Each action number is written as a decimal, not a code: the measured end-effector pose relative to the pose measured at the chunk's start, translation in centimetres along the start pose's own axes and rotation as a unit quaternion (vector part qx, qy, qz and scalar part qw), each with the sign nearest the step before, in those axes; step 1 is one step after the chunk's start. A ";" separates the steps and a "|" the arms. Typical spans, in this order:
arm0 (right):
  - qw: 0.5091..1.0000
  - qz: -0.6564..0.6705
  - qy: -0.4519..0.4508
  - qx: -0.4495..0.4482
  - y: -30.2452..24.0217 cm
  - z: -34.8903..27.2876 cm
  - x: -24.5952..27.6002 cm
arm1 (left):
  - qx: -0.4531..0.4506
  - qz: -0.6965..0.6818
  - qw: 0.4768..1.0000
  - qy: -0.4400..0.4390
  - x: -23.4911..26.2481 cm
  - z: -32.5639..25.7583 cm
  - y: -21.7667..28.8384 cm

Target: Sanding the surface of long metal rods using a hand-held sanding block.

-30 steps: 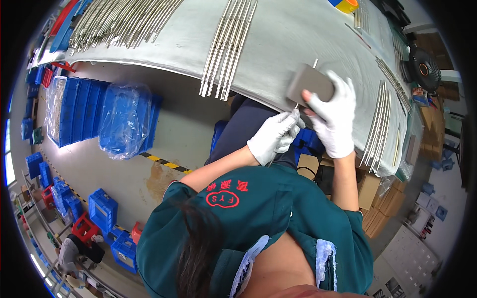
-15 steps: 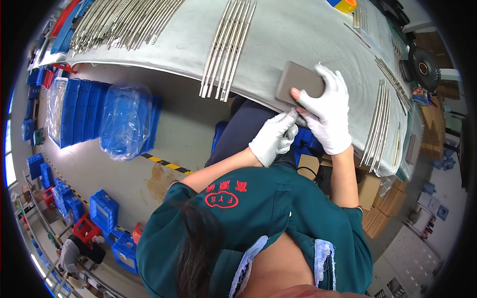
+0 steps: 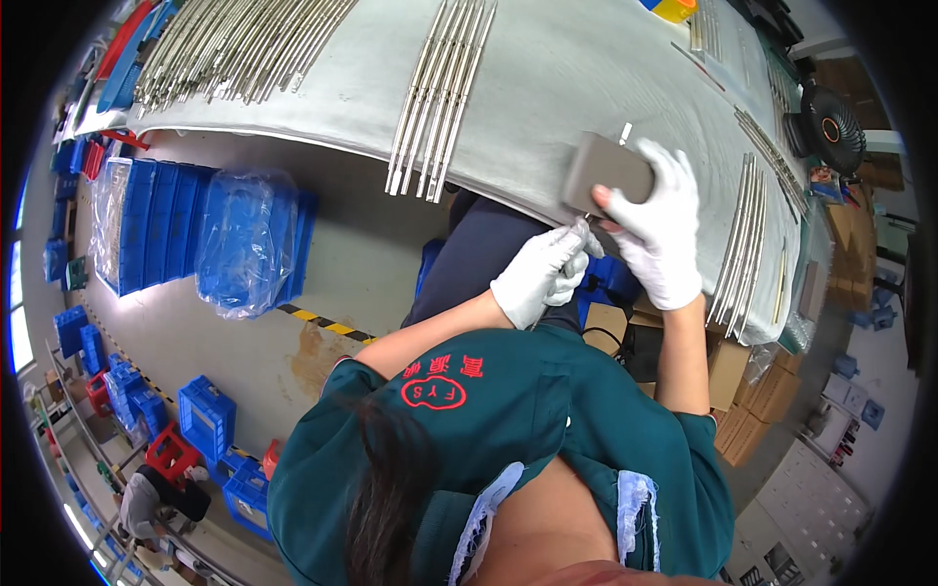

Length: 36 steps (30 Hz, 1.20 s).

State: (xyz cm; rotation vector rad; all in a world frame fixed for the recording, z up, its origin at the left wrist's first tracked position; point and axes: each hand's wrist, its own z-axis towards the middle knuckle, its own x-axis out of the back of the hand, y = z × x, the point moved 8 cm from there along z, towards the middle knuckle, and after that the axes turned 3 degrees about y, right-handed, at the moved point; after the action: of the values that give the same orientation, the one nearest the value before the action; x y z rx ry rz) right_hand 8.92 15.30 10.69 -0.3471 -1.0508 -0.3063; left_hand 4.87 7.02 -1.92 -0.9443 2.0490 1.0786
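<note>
Two white-gloved hands work at the near edge of a grey worktop (image 3: 547, 88), where the right hand (image 3: 657, 227) grips a flat grey rectangular block (image 3: 608, 174), fingers wrapped over its far side and thumb pressed against its near edge. The block sits against the worktop surface just inside that near edge, right of centre. A slim metal rod (image 3: 625, 133) pokes out from behind the block's far edge, and its lower end shows below the block, where the left hand (image 3: 540, 276) pinches it between curled fingertips just off the worktop's edge. The two hands are almost touching.

One bundle of long metal rods (image 3: 442, 98) lies across the worktop to the left of the block, reaching the near edge. A larger fan of rods (image 3: 234, 44) spreads over the far left corner, and another narrow bundle (image 3: 743, 239) runs along the right end, just beside the right hand. A yellow box (image 3: 674, 9) sits at the far edge.

Below the worktop, blue plastic crates (image 3: 151, 225) stand in rows on the floor, some under a clear plastic wrap (image 3: 244, 239). A black fan (image 3: 831, 127) stands at the right. Cardboard boxes (image 3: 752, 391) are stacked under the right end. Another person (image 3: 161, 493) crouches among crates at lower left.
</note>
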 end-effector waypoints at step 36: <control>0.996 -0.037 -0.012 -0.079 3.4 -3.0 2.4 | 0.036 -0.062 0.997 0.006 0.4 0.4 -0.3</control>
State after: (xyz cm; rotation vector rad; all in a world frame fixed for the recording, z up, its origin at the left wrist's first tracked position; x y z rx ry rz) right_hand 13.79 16.95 10.94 -0.4540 -1.0679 -0.4544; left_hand 5.00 7.13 -2.56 -1.0280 1.9969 0.9299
